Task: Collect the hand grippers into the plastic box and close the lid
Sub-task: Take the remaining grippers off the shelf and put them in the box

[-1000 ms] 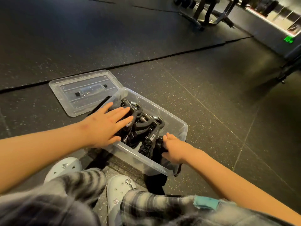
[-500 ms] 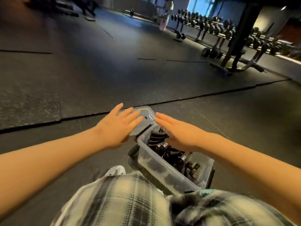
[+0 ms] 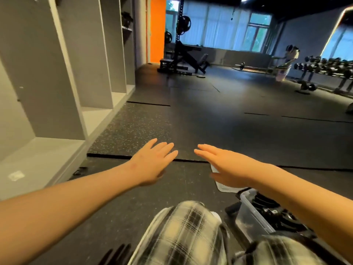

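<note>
**A:** So where do we stand? We see the left hand (image 3: pixel 152 165) and the right hand (image 3: pixel 229 170) both stretched out in front of us, palms down over the black speckled rubber floor (image 3: pixel 133 127).

**B:** Yep, and we're gripping nothing with either one. The left fingers (image 3: pixel 166 150) are straight and a bit spread, hanging over bare mat. The right fingers (image 3: pixel 206 150) are straight and held close together, with the thumb sticking out to the side.

**A:** And the box?

**B:** The clear rectangular plastic box (image 3: pixel 250 217) sits on the floor at our lower right, under the right forearm, open on top. The black metal-sprung hand grippers (image 3: pixel 267 209) are piled inside it. Honestly we can't count them, it's too blurry.

**A:** Lid?

**B:** We spot a corner of the flat transparent plastic lid (image 3: pixel 222 187) lying on the floor just beyond the box, right under the right palm. We can't tell if the hand touches it or hovers above it.

**A:** Anything else around us?

**B:** Our knees in black-and-white plaid trousers (image 3: pixel 187 226) are at the bottom, grey open shelving (image 3: pixel 57 73) runs along the left, and a long rack of dumbbells (image 3: pixel 324 66) stands far off on the right.
</note>
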